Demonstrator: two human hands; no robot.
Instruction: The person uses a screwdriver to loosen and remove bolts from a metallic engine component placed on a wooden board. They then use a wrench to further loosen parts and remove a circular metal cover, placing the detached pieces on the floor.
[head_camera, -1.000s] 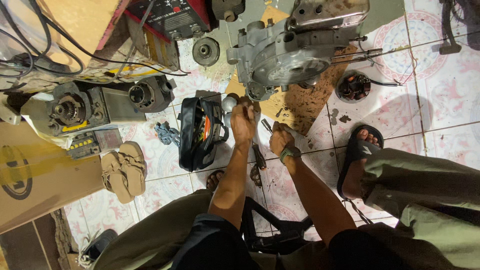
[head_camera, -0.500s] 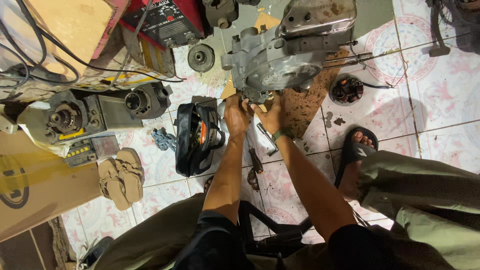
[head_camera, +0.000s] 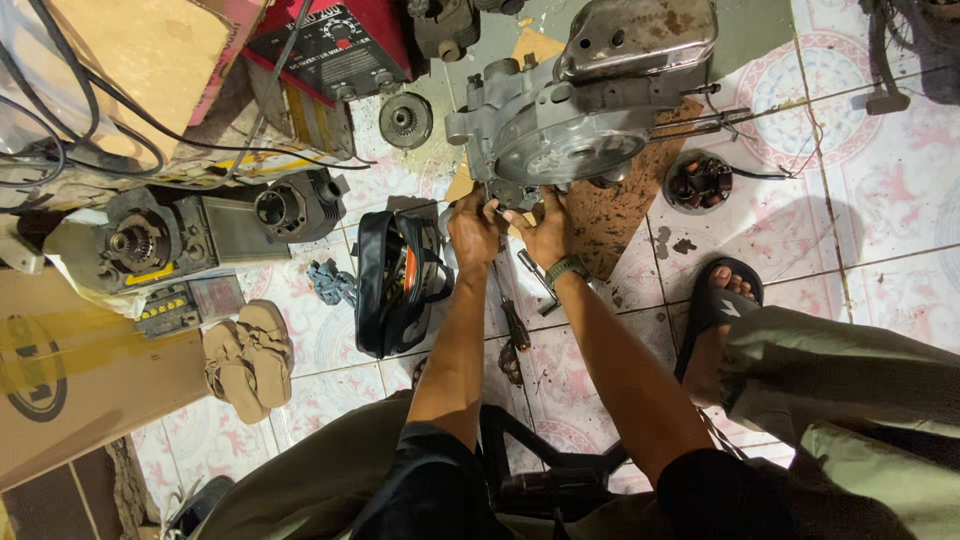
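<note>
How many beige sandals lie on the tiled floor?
2. Both beige sandals lie side by side, touching, left of the black tool bag, beside the brown cardboard box. Others may be hidden.

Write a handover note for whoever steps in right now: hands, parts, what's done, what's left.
Left hand: on the lower edge of the grey engine casing, fingers curled; whether it grips a tool is hidden.
Right hand: pressed against the same edge beside it, watch on the wrist.
Casing lies on a brown board on the tiled floor.
Nearby: open black tool bag to the left, loose tools between the forearms, small round coil part to the right.
Done: casing cover is on.
Left: cannot tell; the work spot is covered by both hands.
</note>
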